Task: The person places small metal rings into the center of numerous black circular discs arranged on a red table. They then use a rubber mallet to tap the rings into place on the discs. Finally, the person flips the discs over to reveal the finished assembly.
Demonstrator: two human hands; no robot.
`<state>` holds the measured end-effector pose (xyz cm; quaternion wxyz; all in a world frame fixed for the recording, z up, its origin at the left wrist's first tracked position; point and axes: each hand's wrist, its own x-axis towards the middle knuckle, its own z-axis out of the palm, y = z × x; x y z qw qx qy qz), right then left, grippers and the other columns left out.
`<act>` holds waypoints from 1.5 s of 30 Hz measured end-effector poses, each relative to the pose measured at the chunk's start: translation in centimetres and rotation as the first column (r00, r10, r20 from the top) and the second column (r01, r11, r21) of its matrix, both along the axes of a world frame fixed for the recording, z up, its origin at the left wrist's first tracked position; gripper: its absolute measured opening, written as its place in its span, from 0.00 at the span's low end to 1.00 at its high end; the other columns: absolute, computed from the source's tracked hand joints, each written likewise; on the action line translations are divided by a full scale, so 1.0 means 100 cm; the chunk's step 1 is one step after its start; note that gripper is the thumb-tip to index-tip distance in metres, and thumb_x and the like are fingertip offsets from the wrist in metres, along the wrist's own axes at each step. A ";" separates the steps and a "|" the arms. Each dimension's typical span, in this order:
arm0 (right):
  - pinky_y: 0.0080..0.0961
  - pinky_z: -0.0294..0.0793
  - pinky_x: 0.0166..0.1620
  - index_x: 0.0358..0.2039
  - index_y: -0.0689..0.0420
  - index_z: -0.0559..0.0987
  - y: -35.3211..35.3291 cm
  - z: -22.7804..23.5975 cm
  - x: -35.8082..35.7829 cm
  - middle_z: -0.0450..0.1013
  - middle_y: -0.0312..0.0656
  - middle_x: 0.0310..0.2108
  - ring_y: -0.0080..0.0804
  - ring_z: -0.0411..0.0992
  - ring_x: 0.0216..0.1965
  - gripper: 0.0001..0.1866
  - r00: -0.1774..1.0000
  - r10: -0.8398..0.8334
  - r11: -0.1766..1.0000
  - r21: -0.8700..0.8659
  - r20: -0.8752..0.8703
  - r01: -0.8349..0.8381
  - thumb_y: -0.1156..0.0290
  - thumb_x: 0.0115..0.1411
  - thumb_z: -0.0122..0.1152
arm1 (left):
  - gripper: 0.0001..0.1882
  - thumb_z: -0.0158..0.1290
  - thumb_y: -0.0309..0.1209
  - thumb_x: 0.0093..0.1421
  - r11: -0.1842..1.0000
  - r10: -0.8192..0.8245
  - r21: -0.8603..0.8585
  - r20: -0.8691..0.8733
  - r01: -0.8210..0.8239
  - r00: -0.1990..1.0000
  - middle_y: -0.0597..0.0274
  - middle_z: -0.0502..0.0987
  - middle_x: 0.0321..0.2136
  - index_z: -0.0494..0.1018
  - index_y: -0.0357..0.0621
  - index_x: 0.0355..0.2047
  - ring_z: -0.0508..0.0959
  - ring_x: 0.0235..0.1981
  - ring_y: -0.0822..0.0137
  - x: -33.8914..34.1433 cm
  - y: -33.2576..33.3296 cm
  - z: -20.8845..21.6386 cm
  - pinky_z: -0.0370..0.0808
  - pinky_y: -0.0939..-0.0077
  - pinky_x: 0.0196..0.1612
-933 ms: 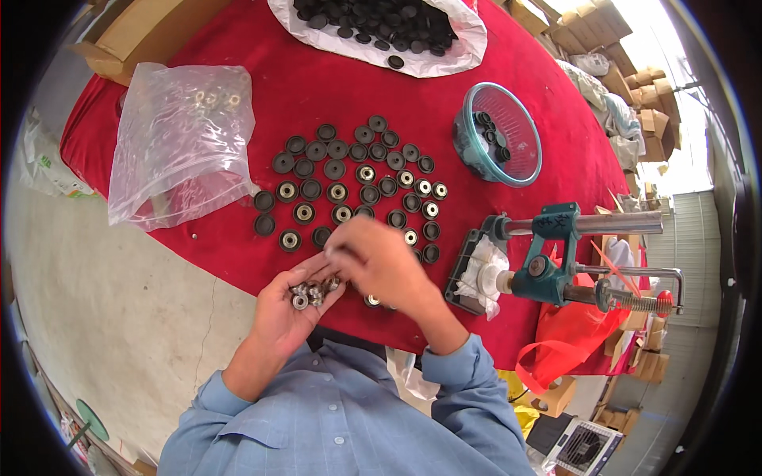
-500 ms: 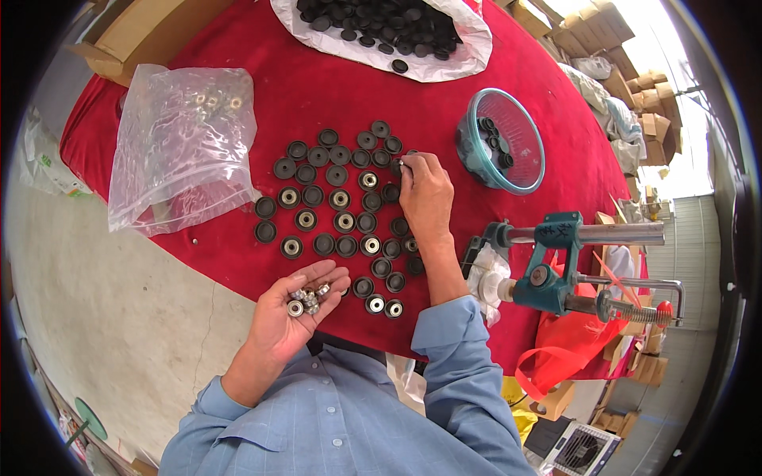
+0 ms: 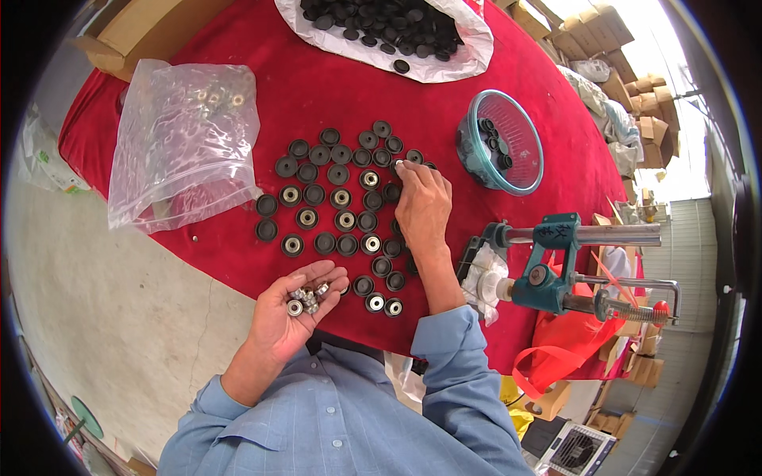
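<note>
My left hand (image 3: 279, 321) is palm up and cupped around several small shiny ball bearings (image 3: 308, 299), just off the near edge of the red cloth. Over the right part of a spread of black round caps (image 3: 337, 174), my right hand (image 3: 425, 208) reaches down with fingers together. Its fingertips press a bearing, of which only a bright edge shows, at one of the caps. Some caps, such as the cap with a bearing (image 3: 371, 180) beside that hand, hold a metal ring in the centre; others show plain black. The right hand covers several caps.
A clear plastic bag (image 3: 178, 151) with bearings lies at left. Beyond the caps is a white sack (image 3: 476, 36) of black caps. A blue-green basket (image 3: 520, 186) stands at right, near a green hand press (image 3: 548, 274). A cardboard box (image 3: 143, 36) sits far left.
My right hand has shifted slightly, its fingers lower and more bunched over the cap, and a cap beyond it now shows. The left hand stays almost still with its bearings.
</note>
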<state>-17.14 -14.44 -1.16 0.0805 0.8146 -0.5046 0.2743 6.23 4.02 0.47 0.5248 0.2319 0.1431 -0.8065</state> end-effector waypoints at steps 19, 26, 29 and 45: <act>0.45 0.78 0.58 0.52 0.57 0.85 0.065 0.065 0.027 0.82 0.46 0.51 0.47 0.79 0.52 0.18 0.876 0.202 0.860 0.349 0.439 -0.373 0.76 0.59 0.70 | 0.28 0.42 0.30 0.74 0.995 0.049 -0.087 0.014 -0.048 0.999 0.33 0.72 0.67 0.66 0.25 0.69 0.73 0.70 0.42 0.004 0.003 0.016 0.76 0.49 0.70; 0.41 0.79 0.56 0.51 0.57 0.83 0.137 0.066 0.055 0.75 0.44 0.51 0.47 0.77 0.51 0.20 0.818 0.481 0.688 0.443 0.314 -0.575 0.77 0.57 0.71 | 0.27 0.41 0.31 0.73 0.988 0.043 -0.148 -0.006 -0.043 0.999 0.41 0.75 0.66 0.68 0.29 0.69 0.77 0.65 0.50 0.000 0.002 0.002 0.75 0.52 0.68; 0.41 0.79 0.55 0.51 0.57 0.83 0.136 0.062 0.051 0.74 0.43 0.51 0.46 0.76 0.50 0.21 0.822 0.490 0.703 0.427 0.289 -0.569 0.78 0.56 0.70 | 0.27 0.41 0.32 0.73 0.993 0.033 -0.116 -0.025 -0.036 0.999 0.42 0.76 0.64 0.69 0.29 0.68 0.78 0.64 0.49 -0.001 0.002 0.002 0.74 0.51 0.69; 0.42 0.83 0.48 0.42 0.63 0.85 -0.034 0.026 -0.018 0.82 0.48 0.43 0.50 0.82 0.44 0.09 0.955 -0.032 0.999 0.048 0.296 0.019 0.81 0.61 0.68 | 0.23 0.44 0.29 0.75 0.997 0.052 -0.049 -0.081 -0.056 0.995 0.35 0.77 0.58 0.71 0.22 0.62 0.78 0.62 0.44 0.004 -0.004 0.004 0.78 0.49 0.68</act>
